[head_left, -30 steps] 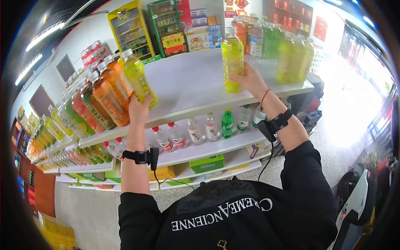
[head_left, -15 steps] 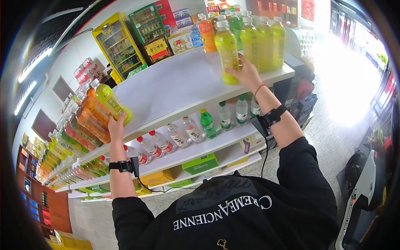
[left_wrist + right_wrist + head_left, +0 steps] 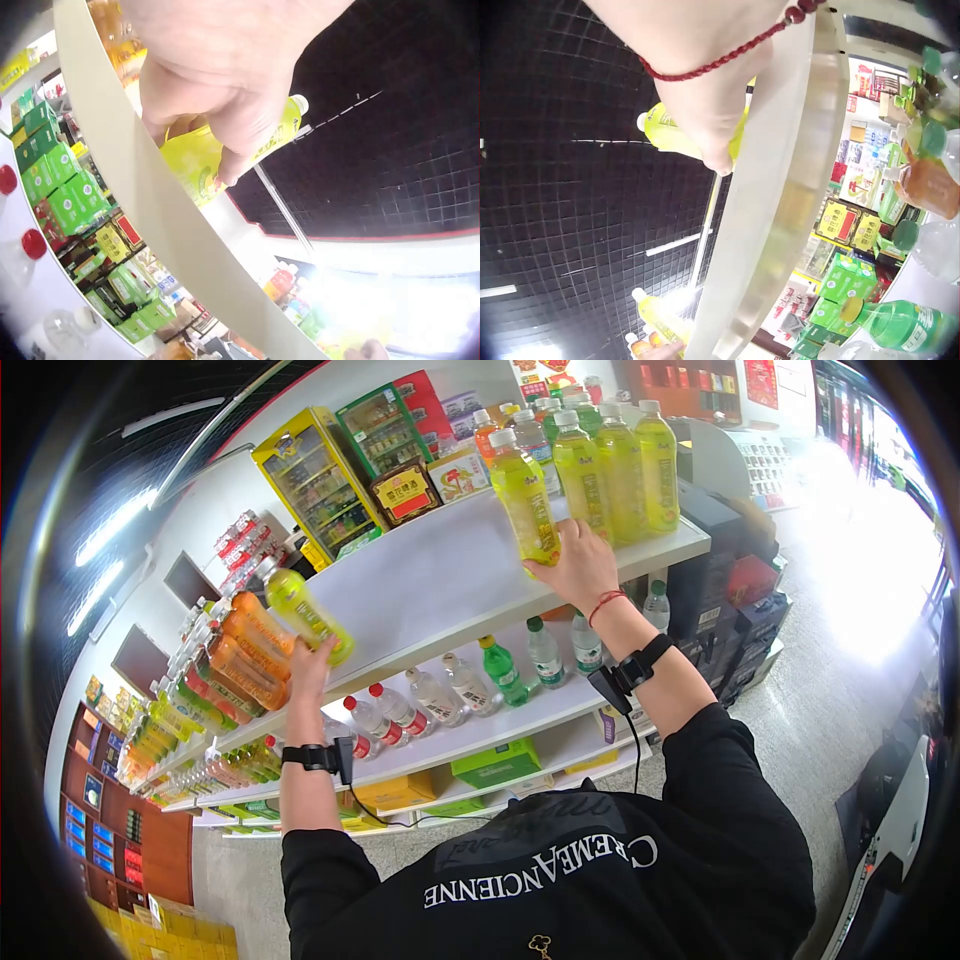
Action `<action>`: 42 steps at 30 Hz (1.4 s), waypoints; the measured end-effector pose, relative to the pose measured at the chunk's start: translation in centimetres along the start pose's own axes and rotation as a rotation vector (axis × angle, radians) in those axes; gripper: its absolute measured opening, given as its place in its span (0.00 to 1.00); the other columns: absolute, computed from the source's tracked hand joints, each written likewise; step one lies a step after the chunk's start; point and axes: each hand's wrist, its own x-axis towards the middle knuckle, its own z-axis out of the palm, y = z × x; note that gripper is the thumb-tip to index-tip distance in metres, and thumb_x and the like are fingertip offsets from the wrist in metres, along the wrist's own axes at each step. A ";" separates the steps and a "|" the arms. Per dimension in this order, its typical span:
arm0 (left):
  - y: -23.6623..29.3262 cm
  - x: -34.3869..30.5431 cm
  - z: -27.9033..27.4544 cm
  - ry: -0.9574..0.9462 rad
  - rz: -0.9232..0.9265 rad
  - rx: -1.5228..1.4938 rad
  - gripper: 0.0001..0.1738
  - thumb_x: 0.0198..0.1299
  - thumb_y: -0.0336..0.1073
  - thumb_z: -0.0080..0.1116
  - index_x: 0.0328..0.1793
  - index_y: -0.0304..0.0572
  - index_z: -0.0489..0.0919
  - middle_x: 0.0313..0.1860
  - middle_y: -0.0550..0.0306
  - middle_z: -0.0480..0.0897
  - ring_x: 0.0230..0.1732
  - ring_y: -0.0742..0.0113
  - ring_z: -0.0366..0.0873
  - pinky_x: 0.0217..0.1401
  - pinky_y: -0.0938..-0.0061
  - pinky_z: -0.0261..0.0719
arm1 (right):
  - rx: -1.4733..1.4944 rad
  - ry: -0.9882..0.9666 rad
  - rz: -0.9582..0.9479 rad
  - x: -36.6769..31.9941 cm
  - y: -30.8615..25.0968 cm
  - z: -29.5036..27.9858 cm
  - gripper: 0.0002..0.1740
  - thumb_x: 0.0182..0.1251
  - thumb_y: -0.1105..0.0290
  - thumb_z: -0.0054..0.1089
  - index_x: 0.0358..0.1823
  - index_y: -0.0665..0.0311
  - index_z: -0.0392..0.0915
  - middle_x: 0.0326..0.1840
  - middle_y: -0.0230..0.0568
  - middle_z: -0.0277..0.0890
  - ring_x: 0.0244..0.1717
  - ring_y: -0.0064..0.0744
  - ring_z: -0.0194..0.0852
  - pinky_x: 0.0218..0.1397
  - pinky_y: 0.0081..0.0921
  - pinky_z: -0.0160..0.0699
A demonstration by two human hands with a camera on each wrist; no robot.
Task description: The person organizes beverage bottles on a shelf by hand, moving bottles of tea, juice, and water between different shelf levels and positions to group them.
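Observation:
My left hand [image 3: 312,665] grips the lower part of a yellow-green drink bottle [image 3: 300,605], which leans beside the orange bottles on the top shelf [image 3: 420,575]. In the left wrist view, thumb and fingers wrap this bottle [image 3: 199,161] near its base, white cap pointing away. Farther right, my right hand [image 3: 582,568] holds a second yellow-green bottle [image 3: 522,500] low down, close to the shelf's front edge. That bottle tilts slightly, just left of a row of matching yellow bottles [image 3: 618,475]. The palm hides part of it in the right wrist view.
Orange drink bottles [image 3: 248,665] line the shelf's left end. Below, a lower shelf carries red-capped bottles [image 3: 400,710], a green soda bottle [image 3: 503,672] and clear bottles [image 3: 545,652]. Dark boxes [image 3: 705,560] stand beyond the right end. Glass-door fridges [image 3: 315,480] are at the back.
The right hand's bottle has come closer to the yellow row, then tilted slightly towards the left. The left hand still holds its bottle beside the orange ones. The head view has turned.

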 end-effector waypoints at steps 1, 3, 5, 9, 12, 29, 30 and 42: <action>1.9 -1.0 1.6 -0.041 0.025 0.010 0.26 0.60 0.37 0.66 0.59 0.29 0.71 0.50 0.49 0.81 0.48 0.65 0.80 0.53 0.71 0.77 | 0.001 0.025 -0.004 0.0 0.4 0.1 0.39 0.48 0.48 0.74 0.54 0.66 0.69 0.48 0.49 0.75 0.49 0.50 0.77 0.52 0.40 0.77; 3.6 -2.1 5.0 -0.096 0.065 -0.009 0.27 0.61 0.39 0.67 0.59 0.30 0.71 0.50 0.49 0.81 0.47 0.65 0.81 0.52 0.71 0.78 | 0.009 0.041 -0.017 0.0 0.6 0.2 0.39 0.48 0.48 0.74 0.54 0.66 0.69 0.48 0.49 0.76 0.49 0.50 0.77 0.51 0.40 0.78; 4.3 -2.4 8.4 -0.137 0.100 -0.050 0.27 0.61 0.40 0.67 0.59 0.30 0.70 0.50 0.49 0.81 0.47 0.65 0.81 0.52 0.70 0.79 | 0.067 0.046 0.072 -0.2 0.8 0.2 0.38 0.49 0.49 0.75 0.55 0.66 0.71 0.51 0.48 0.77 0.52 0.49 0.78 0.51 0.39 0.78; 7.4 -3.8 15.5 -0.224 0.112 -0.127 0.30 0.60 0.41 0.67 0.60 0.29 0.69 0.50 0.48 0.81 0.47 0.63 0.82 0.51 0.70 0.80 | 0.105 0.045 0.085 -0.4 1.4 0.8 0.39 0.48 0.48 0.74 0.55 0.64 0.69 0.50 0.47 0.76 0.50 0.48 0.78 0.50 0.39 0.78; 8.9 -4.1 19.8 -0.257 0.129 -0.158 0.31 0.60 0.41 0.68 0.61 0.28 0.69 0.50 0.47 0.81 0.49 0.62 0.81 0.52 0.69 0.79 | 0.125 0.059 0.122 -0.3 1.2 0.8 0.38 0.49 0.48 0.73 0.55 0.64 0.69 0.51 0.46 0.76 0.50 0.48 0.78 0.50 0.38 0.79; 13.5 -4.3 26.7 -0.355 0.167 -0.003 0.36 0.58 0.45 0.67 0.65 0.28 0.68 0.57 0.38 0.79 0.56 0.52 0.80 0.55 0.65 0.78 | 0.177 0.055 0.168 -0.2 1.3 0.3 0.35 0.49 0.58 0.76 0.56 0.62 0.69 0.53 0.44 0.75 0.53 0.46 0.76 0.50 0.39 0.78; 13.1 -4.2 26.9 -0.341 0.242 0.016 0.36 0.58 0.45 0.66 0.66 0.29 0.68 0.58 0.38 0.79 0.57 0.50 0.79 0.57 0.64 0.77 | 0.174 0.044 0.180 -0.2 1.3 0.3 0.35 0.50 0.57 0.75 0.57 0.62 0.69 0.53 0.44 0.75 0.53 0.46 0.76 0.50 0.39 0.78; 12.3 -4.3 27.3 -0.322 0.301 -0.007 0.36 0.61 0.41 0.64 0.71 0.34 0.64 0.58 0.43 0.79 0.60 0.54 0.77 0.61 0.64 0.75 | 0.153 0.010 0.227 -0.2 1.7 1.0 0.37 0.49 0.58 0.76 0.58 0.63 0.68 0.43 0.42 0.78 0.48 0.44 0.78 0.48 0.39 0.77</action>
